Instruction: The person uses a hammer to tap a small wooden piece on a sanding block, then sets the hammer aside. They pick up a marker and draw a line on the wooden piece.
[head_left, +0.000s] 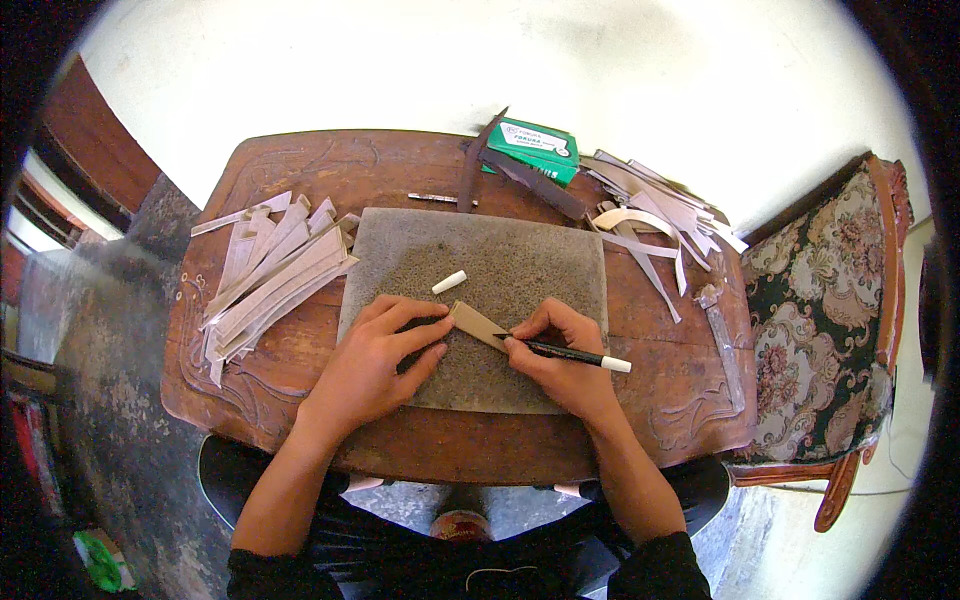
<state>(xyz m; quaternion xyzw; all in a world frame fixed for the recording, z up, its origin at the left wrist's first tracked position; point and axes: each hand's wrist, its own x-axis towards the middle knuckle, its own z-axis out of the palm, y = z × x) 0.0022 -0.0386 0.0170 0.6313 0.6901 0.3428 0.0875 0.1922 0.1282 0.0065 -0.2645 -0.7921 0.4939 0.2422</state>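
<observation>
On a grey speckled mat [400,245] lies a short tan strip [479,326], slanting down to the right. My right hand [563,362] is closed round a black marker pen [560,350] with a white end; its tip meets the strip near the strip's right part. At the strip's upper left end rest the fingertips of my left hand [375,350], the fingers stretched out and the thumb apart. A white pen cap [449,282] lies loose on the mat just above the strip.
Grey-beige strips are piled at left [280,275]; paler offcuts [665,205] lie at back right. Behind the mat are a green box [537,150], dark flat pieces [530,182] and a slim pen-like stick [440,199]. A hammer-like tool [722,345] lies right, near a flowered chair [825,310].
</observation>
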